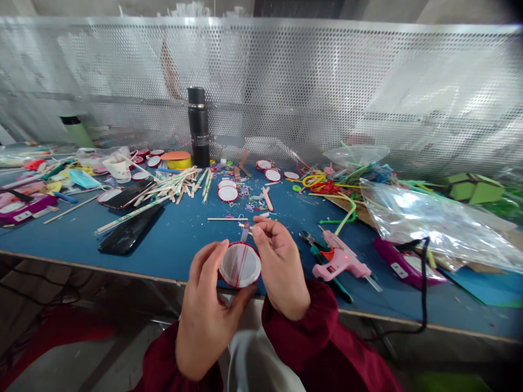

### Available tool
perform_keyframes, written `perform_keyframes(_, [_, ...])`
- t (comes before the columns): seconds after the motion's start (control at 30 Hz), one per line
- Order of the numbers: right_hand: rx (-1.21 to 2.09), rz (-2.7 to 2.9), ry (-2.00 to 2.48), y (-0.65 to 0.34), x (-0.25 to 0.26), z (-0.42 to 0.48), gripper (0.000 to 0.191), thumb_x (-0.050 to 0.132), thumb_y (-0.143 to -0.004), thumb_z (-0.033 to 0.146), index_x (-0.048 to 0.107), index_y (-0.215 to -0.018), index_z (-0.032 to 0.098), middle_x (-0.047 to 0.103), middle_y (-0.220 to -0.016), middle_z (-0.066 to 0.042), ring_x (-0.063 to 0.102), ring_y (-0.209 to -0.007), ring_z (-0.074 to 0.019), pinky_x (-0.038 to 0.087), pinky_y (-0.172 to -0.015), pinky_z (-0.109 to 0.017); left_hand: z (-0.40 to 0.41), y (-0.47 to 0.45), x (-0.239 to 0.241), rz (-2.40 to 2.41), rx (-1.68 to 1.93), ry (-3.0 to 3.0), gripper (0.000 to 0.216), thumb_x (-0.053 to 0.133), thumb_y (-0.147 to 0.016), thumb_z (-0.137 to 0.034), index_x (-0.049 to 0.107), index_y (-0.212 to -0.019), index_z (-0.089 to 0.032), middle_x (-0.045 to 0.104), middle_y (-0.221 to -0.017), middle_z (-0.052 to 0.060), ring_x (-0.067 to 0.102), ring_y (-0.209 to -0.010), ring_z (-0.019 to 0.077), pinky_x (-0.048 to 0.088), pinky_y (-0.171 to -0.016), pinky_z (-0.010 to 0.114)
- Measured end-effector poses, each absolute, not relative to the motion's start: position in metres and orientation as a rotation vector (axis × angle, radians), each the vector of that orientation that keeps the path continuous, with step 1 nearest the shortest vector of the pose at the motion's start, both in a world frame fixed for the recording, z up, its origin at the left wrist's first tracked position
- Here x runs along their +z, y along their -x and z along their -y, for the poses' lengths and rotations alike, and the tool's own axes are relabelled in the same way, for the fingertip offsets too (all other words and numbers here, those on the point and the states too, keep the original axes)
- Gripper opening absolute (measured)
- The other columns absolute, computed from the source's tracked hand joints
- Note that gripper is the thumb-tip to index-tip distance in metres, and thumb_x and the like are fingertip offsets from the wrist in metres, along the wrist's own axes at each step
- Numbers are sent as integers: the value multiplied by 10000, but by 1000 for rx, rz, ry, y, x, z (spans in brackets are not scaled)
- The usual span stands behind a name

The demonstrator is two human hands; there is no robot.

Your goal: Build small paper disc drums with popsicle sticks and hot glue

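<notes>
Wrapped around a round white disc with a red rim (240, 265), my left hand (208, 305) grips it by its edge near the front of the table. Thin reddish strands cross the disc's face. Just above its upper right rim, my right hand (280, 261) has thumb and forefinger pinched at a small purplish strip (245, 231); I cannot make out exactly what it is. A thin stick (227, 219) lies on the table beyond. To the right of my right hand are a pink glue gun (341, 258) and pliers with dark green handles (341, 289).
A black bottle (199, 128) stands by the perforated metal screen (286, 71). Left are a black phone (129, 231) and piled wooden sticks (180, 185). More red-rimmed discs (227, 193) lie ahead. At right sit a purple power strip (408, 264), its black cable (425, 305) and clear plastic (441, 223).
</notes>
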State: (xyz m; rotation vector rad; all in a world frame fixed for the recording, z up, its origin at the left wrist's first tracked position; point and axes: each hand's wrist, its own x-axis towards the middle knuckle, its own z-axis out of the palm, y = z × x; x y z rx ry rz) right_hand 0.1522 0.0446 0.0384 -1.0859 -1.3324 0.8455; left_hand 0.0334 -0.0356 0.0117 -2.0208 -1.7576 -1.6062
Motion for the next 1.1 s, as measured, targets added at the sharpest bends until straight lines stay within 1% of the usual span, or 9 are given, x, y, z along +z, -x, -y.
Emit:
perform_keyframes(0.1, [864, 1317, 1059, -152, 39, -44, 264, 616, -912, 479, 647, -936, 217, 677, -1217, -85, 626, -986, -210, 479, -856, -366, 35, -33, 12, 1759, -1614, 2023, 653, 722, -874, -329, 425, -1447, -222, 542, -1346, 151, 583, -1248, 292, 586, -962, 443])
perform_keyframes(0.17, [898, 1300, 1035, -151, 40, -43, 267, 614, -915, 482, 644, -933, 217, 692, -1178, -76, 634, -948, -198, 484, -849, -360, 34, -33, 12, 1762, -1612, 2025, 646, 720, -876, -343, 432, -1442, -223, 542, -1345, 153, 585, -1248, 296, 589, -956, 443])
perform_keyframes(0.33, [951, 1285, 995, -150, 41, -42, 273, 613, -921, 485, 652, -933, 215, 713, -960, -37, 628, -846, -176, 487, -801, -332, 34, -33, 10, 1764, -1621, 2040, 642, 722, -878, -328, 431, -1441, -227, 531, -1351, 149, 576, -1257, 287, 584, -976, 442])
perform_keyframes(0.43, [934, 1291, 1006, -150, 42, -42, 282, 612, -919, 496, 655, -918, 217, 691, -890, -20, 610, -824, -172, 480, -776, -316, 33, -33, 8, 1764, -1658, 2061, 650, 727, -873, -318, 428, -1446, -241, 515, -1368, 149, 568, -1266, 290, 593, -965, 442])
perform_keyframes(0.53, [947, 1286, 1008, -151, 43, -41, 287, 611, -917, 502, 650, -918, 218, 689, -903, -22, 604, -813, -171, 479, -769, -314, 33, -33, 6, 1756, -1693, 2077, 646, 724, -875, -295, 429, -1448, -264, 509, -1370, 141, 568, -1266, 290, 585, -986, 460])
perform_keyframes(0.63, [971, 1279, 1005, -151, 44, -39, 276, 606, -922, 493, 643, -920, 219, 682, -900, -21, 597, -804, -168, 478, -765, -314, 32, -33, 5, 1745, -1740, 2102, 644, 718, -878, -270, 428, -1453, -272, 497, -1373, 139, 558, -1274, 282, 586, -991, 451])
perform_keyframes(0.93, [980, 1263, 992, -151, 44, -38, 265, 610, -921, 486, 637, -915, 222, 651, -872, -7, 582, -795, -160, 471, -744, -301, 32, -33, 7, 1751, -1774, 2116, 630, 716, -877, -289, 450, -1447, -261, 494, -1364, 143, 574, -1250, 278, 604, -956, 425])
perform_keyframes(1.1, [993, 1256, 983, -151, 45, -37, 267, 614, -919, 486, 634, -917, 220, 649, -867, -7, 581, -787, -159, 470, -737, -297, 33, -32, 6, 1743, -1751, 2111, 635, 717, -873, -286, 447, -1447, -261, 499, -1365, 140, 567, -1258, 277, 598, -963, 423])
